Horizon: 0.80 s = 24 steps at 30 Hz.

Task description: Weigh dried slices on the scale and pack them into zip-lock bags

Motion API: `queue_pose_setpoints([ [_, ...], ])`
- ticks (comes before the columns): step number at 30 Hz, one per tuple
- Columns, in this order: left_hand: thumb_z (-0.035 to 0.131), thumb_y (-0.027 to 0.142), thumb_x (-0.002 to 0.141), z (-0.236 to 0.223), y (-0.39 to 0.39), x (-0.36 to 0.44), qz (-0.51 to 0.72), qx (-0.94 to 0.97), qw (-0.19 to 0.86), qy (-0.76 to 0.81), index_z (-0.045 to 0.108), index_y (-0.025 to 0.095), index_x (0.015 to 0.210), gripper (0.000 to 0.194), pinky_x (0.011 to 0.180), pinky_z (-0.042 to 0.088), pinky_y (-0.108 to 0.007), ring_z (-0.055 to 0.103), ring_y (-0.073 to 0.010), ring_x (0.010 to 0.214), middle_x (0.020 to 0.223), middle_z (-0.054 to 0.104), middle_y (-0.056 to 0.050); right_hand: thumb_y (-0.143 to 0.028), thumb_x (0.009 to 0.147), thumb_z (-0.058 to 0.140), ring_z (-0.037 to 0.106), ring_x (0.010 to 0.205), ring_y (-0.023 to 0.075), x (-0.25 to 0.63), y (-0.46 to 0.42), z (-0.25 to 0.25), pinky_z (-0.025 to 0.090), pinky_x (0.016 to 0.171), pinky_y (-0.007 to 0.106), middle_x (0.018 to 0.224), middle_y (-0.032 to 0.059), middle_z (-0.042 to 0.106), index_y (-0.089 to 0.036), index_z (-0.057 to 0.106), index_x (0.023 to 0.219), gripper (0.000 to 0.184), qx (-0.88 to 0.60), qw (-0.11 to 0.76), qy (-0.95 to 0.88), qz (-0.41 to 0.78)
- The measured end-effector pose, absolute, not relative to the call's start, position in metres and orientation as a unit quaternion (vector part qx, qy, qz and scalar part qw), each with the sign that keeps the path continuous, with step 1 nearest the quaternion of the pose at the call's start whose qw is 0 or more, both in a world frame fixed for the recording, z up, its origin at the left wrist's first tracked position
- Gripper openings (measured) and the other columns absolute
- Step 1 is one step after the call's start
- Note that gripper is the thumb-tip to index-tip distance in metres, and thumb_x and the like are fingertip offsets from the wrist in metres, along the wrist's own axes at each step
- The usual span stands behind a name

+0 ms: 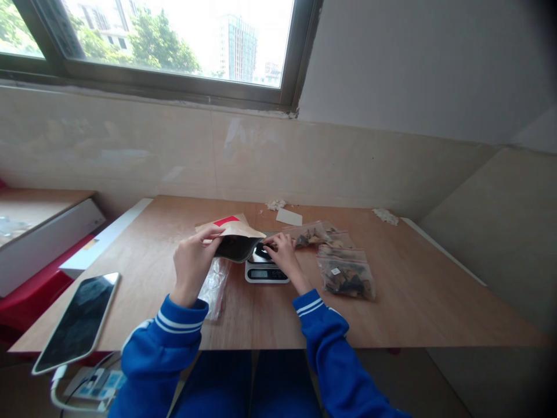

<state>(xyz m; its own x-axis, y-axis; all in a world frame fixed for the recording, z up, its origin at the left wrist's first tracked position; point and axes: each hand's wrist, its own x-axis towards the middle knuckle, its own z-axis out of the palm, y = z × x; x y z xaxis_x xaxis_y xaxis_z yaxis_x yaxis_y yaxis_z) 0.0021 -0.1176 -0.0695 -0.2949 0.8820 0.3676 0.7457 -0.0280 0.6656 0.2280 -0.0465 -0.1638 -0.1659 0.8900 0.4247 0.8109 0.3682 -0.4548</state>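
Note:
My left hand [190,264] grips the rim of a kraft paper pouch [240,230], which is tilted so that its dark mouth faces me. Just right of that mouth, my right hand [285,255] has its fingers closed in a pinch above a small white digital scale [267,275]. Whatever lies between those fingertips is too small to make out. The scale's display faces me, and the pouch and right hand hide part of its top. Clear plastic zip bags [214,287] lie flat below my left hand.
Right of the scale lie zip bags of dry brown pieces [350,278]. Behind are a white card [289,217] and whitish scraps [275,205]. A phone [78,322] with a cable overhangs the table's front left edge, near a power strip [98,383].

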Motion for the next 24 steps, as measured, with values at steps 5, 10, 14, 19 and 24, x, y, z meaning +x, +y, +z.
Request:
queue_pose_setpoints([
  [5,0.060,0.035,0.083,-0.070,-0.119,0.000,0.410,0.589,0.087,0.691,0.075,0.033,0.095,0.020,0.067,0.047,-0.026,0.072,-0.0193,0.084,0.087,0.077,0.004,-0.024,0.089,0.060,0.050,0.098,0.0255,0.217,-0.055,-0.168,0.034,0.084,0.038,0.098,0.0083,0.063,-0.021,0.068,0.090,0.009,-0.546,0.257,-0.797,0.001],
  [10,0.061,0.035,0.083,-0.070,-0.119,-0.001,0.407,0.587,0.082,0.695,0.075,0.034,0.095,0.019,0.066,0.046,-0.026,0.072,-0.0192,0.084,0.087,0.077,0.004,-0.026,0.091,0.057,0.050,0.100,0.0252,0.218,-0.055,-0.172,0.034,0.086,0.038,0.101,0.0077,0.061,-0.022,0.069,0.092,0.013,-0.564,0.268,-0.781,0.022],
  [14,0.061,0.036,0.083,-0.071,-0.119,-0.001,0.407,0.587,0.081,0.695,0.075,0.035,0.095,0.018,0.066,0.046,-0.026,0.072,-0.0196,0.083,0.085,0.077,0.005,-0.025,0.089,0.057,0.049,0.105,0.0282,0.220,-0.053,-0.175,0.035,0.087,0.041,0.112,0.0114,0.060,-0.020,0.064,0.111,0.024,-0.576,0.265,-0.773,0.026],
  [19,0.061,0.036,0.083,-0.074,-0.119,-0.002,0.406,0.590,0.083,0.693,0.075,0.035,0.096,0.019,0.067,0.047,-0.026,0.072,-0.0197,0.082,0.083,0.076,0.004,-0.018,0.089,0.053,0.051,0.105,0.0272,0.222,-0.053,-0.173,0.034,0.088,0.040,0.112,0.0098,0.064,-0.020,0.064,0.108,0.022,-0.582,0.266,-0.768,0.032],
  [24,0.061,0.036,0.083,-0.074,-0.119,-0.001,0.407,0.589,0.086,0.693,0.075,0.035,0.096,0.019,0.067,0.046,-0.026,0.072,-0.0199,0.083,0.084,0.076,0.004,-0.018,0.090,0.051,0.052,0.104,0.0268,0.222,-0.053,-0.170,0.032,0.087,0.040,0.108,0.0085,0.066,-0.021,0.066,0.103,0.020,-0.599,0.284,-0.748,0.032],
])
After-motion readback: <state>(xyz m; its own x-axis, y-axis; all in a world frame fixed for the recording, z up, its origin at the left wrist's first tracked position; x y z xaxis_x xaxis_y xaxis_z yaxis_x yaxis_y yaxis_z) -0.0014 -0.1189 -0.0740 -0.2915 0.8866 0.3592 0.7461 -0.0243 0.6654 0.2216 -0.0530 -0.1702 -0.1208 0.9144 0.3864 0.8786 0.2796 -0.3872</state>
